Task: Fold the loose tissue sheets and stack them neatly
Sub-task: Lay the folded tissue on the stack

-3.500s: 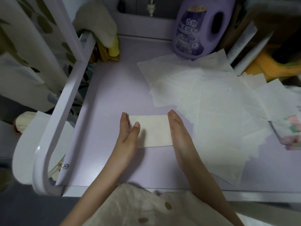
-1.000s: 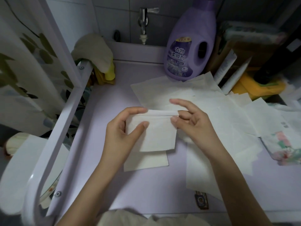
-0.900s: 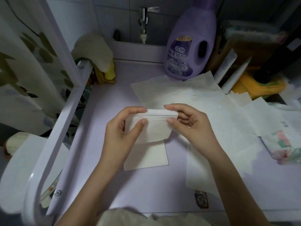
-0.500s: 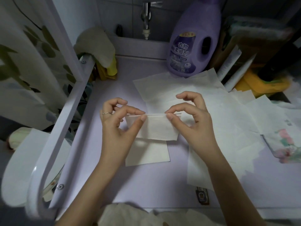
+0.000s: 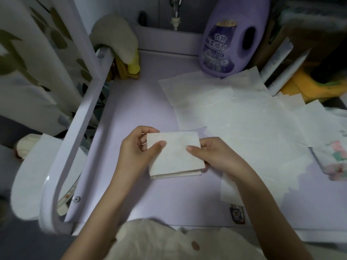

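We see a left hand (image 5: 135, 152) and right hand (image 5: 213, 156), fingers curled, pinching a folded cream tissue rectangle (image 5: 174, 153) over a lilac surface (image 5: 140, 102).

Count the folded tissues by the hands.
2. The top folded tissue is pinched between the left hand and right hand; the lower folded tissue lies under it, only its near edge showing. More could be hidden beneath.

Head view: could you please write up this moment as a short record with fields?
left hand: pinches left edge of folded tissue
right hand: pinches its right edge
stack: one folded sheet underneath, near edge showing
loose sheets: spread out, right of the hands
bottle: purple, upright, behind the sheets
table: lilac
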Motion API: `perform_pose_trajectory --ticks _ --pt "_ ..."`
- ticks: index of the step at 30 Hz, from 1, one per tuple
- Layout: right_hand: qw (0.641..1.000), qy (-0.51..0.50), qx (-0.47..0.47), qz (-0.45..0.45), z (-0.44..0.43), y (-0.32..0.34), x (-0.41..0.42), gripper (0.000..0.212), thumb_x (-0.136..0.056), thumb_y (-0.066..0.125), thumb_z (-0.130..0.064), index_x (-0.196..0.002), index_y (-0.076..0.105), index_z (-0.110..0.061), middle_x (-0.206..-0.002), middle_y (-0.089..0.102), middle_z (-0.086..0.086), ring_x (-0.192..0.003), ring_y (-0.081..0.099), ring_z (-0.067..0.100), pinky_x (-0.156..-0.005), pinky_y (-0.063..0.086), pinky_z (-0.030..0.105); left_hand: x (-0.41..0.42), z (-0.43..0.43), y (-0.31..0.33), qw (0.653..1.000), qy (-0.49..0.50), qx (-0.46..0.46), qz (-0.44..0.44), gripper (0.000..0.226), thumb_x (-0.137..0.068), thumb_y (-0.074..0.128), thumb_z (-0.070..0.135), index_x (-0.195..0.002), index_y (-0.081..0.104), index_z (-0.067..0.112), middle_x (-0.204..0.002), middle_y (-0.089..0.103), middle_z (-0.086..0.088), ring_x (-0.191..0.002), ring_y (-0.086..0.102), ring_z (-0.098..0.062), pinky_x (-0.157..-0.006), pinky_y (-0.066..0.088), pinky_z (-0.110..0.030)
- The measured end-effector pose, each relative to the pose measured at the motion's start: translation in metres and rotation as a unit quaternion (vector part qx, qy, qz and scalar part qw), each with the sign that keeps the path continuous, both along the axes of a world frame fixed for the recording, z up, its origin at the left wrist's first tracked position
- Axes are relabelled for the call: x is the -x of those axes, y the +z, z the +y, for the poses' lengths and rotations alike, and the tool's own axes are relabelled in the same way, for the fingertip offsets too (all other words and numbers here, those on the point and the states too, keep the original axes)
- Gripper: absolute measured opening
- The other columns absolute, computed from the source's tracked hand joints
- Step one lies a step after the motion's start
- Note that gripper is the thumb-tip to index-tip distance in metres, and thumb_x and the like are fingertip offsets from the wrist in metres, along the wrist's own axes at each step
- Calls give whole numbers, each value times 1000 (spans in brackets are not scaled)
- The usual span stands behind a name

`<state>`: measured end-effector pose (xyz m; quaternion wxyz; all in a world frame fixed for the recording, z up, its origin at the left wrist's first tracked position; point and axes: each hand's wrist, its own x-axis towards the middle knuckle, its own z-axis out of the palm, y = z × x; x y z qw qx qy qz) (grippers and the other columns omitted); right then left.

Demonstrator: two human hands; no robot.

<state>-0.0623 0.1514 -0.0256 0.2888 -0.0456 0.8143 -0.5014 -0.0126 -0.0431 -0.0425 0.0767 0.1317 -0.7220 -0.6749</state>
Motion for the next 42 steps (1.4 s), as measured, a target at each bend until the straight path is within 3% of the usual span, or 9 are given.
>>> perform_pose_trajectory --ticks 3,6,9,14,20,31,36,42 --pt "997 -13 -67 25 1 -13 -4 30 -92 63 -34 -82 72 -7 -60 68 5 -57 62 28 -57 50 34 -6 -4 -14 998 15 52 -26 24 -79 75 6 -95 63 20 -61 58 13 -53 50 -6 -56 45 -17" --pt "994 -44 -89 53 0 -18 -8 47 -92 62 -40 -63 57 -3 -51 57 9 -47 62 19 -57 43 28 -8 -8 -23 995 26 87 -34 21 -82 72 10 -90 63 28 -67 61 9 -60 55 -12 -64 50 -36" --pt "985 -57 -110 116 0 -22 -11 51 -91 61 -39 -55 36 -13 -50 39 9 -40 49 13 -55 34 29 -9 -8 -27 991 35 127 -28 20 -83 72 14 -89 63 30 -72 62 8 -63 56 -10 -63 49 -36" --pt "979 -70 -117 153 1 -28 -12 51 -87 67 -35 -55 34 -16 -48 24 -5 -48 25 11 -54 24 30 -7 -8 -29 986 43 160 -26 19 -80 74 16 -92 63 26 -72 60 9 -64 56 -12 -66 49 -36" --pt "981 -70 -114 143 6 -32 -13 38 -85 70 -36 -62 47 -16 -43 36 -10 -44 32 7 -54 30 28 -5 -5 -30 979 51 194 -29 20 -82 72 18 -95 62 28 -79 63 10 -69 58 -9 -68 50 -34" --pt "981 -74 -113 137 8 -35 -11 34 -81 73 -37 -65 52 -15 -44 43 -13 -45 37 5 -56 33 28 -3 -5 -29 980 54 192 -26 24 -80 74 15 -97 63 29 -78 63 12 -70 58 -10 -69 51 -34" --pt "982 -70 -116 133 8 -34 -11 32 -80 74 -36 -67 55 -15 -45 45 -15 -46 39 4 -55 33 26 -5 -5 -29 981 52 188 -20 26 -80 73 11 -100 64 25 -78 63 13 -70 57 -4 -67 46 -19" --pt "981 -73 -119 135 6 -33 -13 30 -80 75 -37 -67 56 -16 -46 46 -15 -46 41 4 -55 34 25 -5 -5 -28 979 56 197 -19 26 -79 73 13 -101 63 23 -82 63 17 -73 58 -7 -68 47 -20"
